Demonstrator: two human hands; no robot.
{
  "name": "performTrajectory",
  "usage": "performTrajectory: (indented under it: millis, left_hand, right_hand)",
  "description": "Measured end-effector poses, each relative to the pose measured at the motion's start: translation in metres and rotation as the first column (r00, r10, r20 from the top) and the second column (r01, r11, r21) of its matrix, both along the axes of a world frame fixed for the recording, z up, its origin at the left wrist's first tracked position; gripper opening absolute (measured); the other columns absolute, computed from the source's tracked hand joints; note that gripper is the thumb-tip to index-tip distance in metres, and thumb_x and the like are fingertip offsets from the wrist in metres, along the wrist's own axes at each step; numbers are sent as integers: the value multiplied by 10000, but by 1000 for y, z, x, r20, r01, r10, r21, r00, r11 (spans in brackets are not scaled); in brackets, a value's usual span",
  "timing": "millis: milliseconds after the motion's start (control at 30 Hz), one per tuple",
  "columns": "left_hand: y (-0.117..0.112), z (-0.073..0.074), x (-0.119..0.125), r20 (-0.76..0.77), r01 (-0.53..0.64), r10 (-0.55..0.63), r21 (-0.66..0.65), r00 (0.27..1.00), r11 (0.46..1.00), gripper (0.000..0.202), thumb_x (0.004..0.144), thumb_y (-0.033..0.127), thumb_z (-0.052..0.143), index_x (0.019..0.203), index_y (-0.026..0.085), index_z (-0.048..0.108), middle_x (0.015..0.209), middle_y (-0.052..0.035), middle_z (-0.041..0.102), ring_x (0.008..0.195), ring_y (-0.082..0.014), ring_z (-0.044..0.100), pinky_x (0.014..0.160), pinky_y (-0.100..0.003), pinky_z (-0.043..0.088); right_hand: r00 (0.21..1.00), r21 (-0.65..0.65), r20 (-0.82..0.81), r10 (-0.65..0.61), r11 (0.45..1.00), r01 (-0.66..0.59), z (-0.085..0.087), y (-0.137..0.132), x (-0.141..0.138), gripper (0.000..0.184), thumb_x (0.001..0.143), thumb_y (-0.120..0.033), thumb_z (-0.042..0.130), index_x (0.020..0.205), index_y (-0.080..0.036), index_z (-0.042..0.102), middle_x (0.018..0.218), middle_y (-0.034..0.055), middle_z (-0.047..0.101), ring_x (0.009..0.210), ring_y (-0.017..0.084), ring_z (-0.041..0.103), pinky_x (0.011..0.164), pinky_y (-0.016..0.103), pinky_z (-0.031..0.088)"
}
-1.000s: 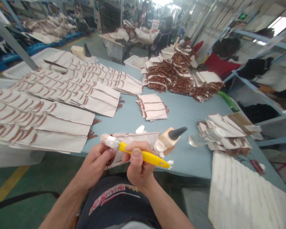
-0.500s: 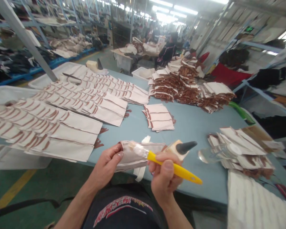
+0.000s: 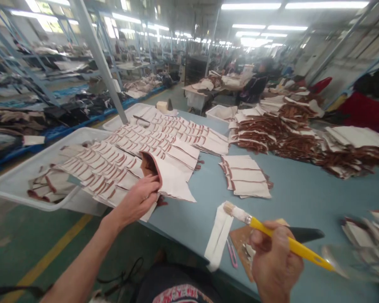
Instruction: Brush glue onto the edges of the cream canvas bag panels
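My left hand (image 3: 135, 201) is closed on the near edge of an off-white panel (image 3: 176, 179) with a curled reddish-brown edge. That panel lies tilted over the near end of overlapping rows of similar panels (image 3: 113, 162). In my right hand (image 3: 275, 257) is a paintbrush (image 3: 298, 248) with a yellow handle. Its pale bristles point left, at the top of a white strip (image 3: 217, 237) on the table; I cannot tell whether they touch. Close to the strip are small pink-handled scissors or tweezers (image 3: 232, 252) and a brown board (image 3: 244, 248), partly behind my right hand.
On the blue table (image 3: 189, 227) sits a small panel stack (image 3: 248, 176), with tall brown-and-white piles (image 3: 281, 130) behind it. A white tub (image 3: 53, 204) holding panels stands at left. A dark tapered object (image 3: 306, 234) lies beyond my right hand. A metal post (image 3: 97, 59) rises at back left.
My left hand has carried the panel from in front of me leftward onto the rows. The brush has come away from the panel, still in my right hand. The view has turned left.
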State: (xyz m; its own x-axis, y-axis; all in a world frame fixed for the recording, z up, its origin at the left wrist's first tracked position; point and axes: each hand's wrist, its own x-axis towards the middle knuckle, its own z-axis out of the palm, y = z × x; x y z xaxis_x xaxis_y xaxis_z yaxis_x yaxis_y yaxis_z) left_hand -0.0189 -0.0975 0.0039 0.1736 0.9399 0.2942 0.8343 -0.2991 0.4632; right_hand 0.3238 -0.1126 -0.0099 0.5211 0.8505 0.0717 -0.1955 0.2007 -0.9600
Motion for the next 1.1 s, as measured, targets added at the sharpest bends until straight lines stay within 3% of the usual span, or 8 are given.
performTrajectory:
  millis: [100, 267, 400, 533, 667, 867, 1000, 1100]
  left_hand:
    - [-30, -39, -64, -6, -92, 92, -135, 996, 987, 267, 887, 248, 514, 895, 249, 781, 1232, -129, 860, 1449, -373, 657, 1257, -502, 512]
    - [-71, -103, -137, 21, -287, 315, -359, 949, 888, 388, 848, 382, 508, 1014, 244, 830, 1164, -112, 894, 1229, -362, 794, 1119, -463, 620]
    - [-73, -139, -144, 78, -362, 443, -461, 893, 810, 465, 1012, 443, 439, 1209, 194, 778, 1271, -136, 854, 1209, -315, 785, 1098, -467, 618]
    - [-62, -150, -125, 126, -308, 440, -546, 889, 779, 369, 1062, 525, 694, 1156, 172, 747, 1128, -81, 802, 1001, -252, 773, 948, -469, 640]
    - [-41, -132, -94, 235, -195, 385, -568, 892, 799, 345, 1054, 505, 742, 953, 177, 709, 850, 15, 698, 718, -161, 662, 729, -342, 594]
    - [-5, -60, -33, 495, -134, 369, -447, 786, 884, 413, 989, 595, 623, 787, 239, 568, 654, 52, 545, 618, -163, 540, 592, -282, 428]
    - [-15, -16, -4, 566, -220, 420, -388, 709, 895, 388, 960, 611, 643, 861, 236, 629, 668, 45, 559, 635, -171, 535, 601, -281, 426]
    - [-33, 0, -6, 580, -263, 477, -417, 660, 870, 417, 940, 625, 665, 827, 224, 649, 661, 35, 580, 626, -169, 538, 603, -282, 451]
  right_hand:
    - [1000, -59, -14, 21, 998, -22, -10, -2, -5, 490, 848, -667, 846, 901, -211, 673, 560, -80, 572, 472, 115, 542, 497, 238, 439]
    - [995, -215, 13, 95, 972, -90, -26, -9, -20, 509, 864, -705, 798, 938, -221, 658, 546, -79, 554, 465, 126, 510, 455, 242, 386]
    - [989, -273, -17, 147, 951, -146, -32, -8, -33, 517, 847, -715, 790, 965, -230, 654, 527, -92, 536, 474, 129, 498, 468, 249, 394]
    - [984, -292, -9, 177, 941, -171, -36, -7, -46, 556, 836, -754, 778, 943, -222, 661, 504, -96, 511, 465, 119, 461, 474, 250, 387]
    - [980, -310, -19, 196, 931, -193, -42, -10, -52, 564, 861, -758, 761, 963, -210, 678, 522, -98, 524, 460, 116, 481, 492, 259, 407]
    - [986, -314, -156, 53, 944, -100, -27, -4, -40, 425, 794, -618, 806, 890, -239, 639, 472, -119, 492, 424, 104, 459, 461, 226, 392]
    - [974, -286, -222, -49, 958, -17, -3, 8, -16, 326, 707, -485, 813, 785, -245, 606, 438, -134, 439, 389, 73, 382, 455, 205, 397]
    - [971, -239, -223, -86, 970, 31, 6, 14, 6, 280, 694, -432, 806, 778, -250, 611, 425, -135, 423, 380, 79, 377, 461, 216, 392]
